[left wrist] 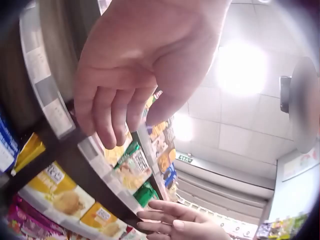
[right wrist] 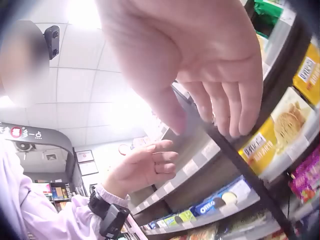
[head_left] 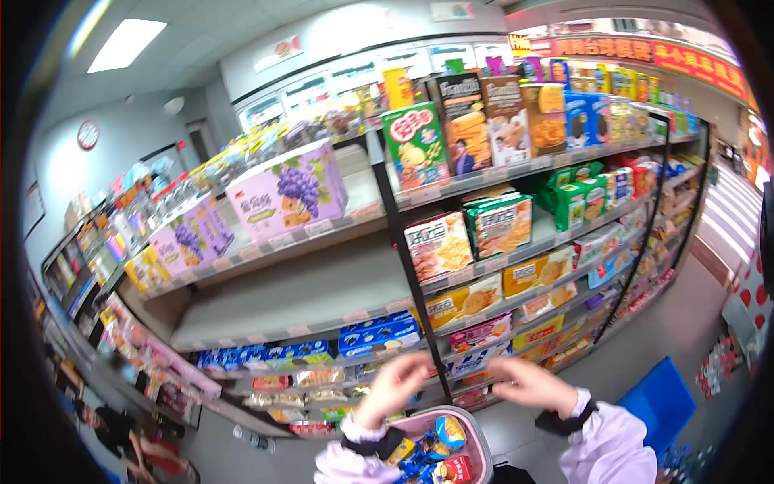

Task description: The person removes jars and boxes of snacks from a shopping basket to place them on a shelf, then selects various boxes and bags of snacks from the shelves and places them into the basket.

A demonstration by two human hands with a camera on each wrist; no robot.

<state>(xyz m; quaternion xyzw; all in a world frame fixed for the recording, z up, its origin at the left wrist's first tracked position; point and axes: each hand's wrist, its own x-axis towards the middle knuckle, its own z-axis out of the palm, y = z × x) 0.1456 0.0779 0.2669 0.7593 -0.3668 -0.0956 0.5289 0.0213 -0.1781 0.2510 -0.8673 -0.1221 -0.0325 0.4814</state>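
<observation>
Both hands are raised in front of the shelves, above a pink basket (head_left: 481, 440) holding blue, yellow and red snack packs. The left hand (head_left: 395, 389) has loosely bent fingers and holds nothing; in the left wrist view the left hand (left wrist: 145, 65) shows its palm. Apart from it, the right hand (head_left: 528, 382) is also empty, its fingers loosely bent in the right wrist view (right wrist: 200, 65). Behind the hands stand yellow biscuit packs (head_left: 468, 306) and blue Oreo boxes (head_left: 379, 335).
Purple grape boxes (head_left: 294, 189) stand on the upper left shelf, over a bare grey shelf (head_left: 298, 294). A black upright post (head_left: 407, 266) divides the shelves. At the right is a blue object (head_left: 663, 395); a person (head_left: 121, 436) is at the lower left.
</observation>
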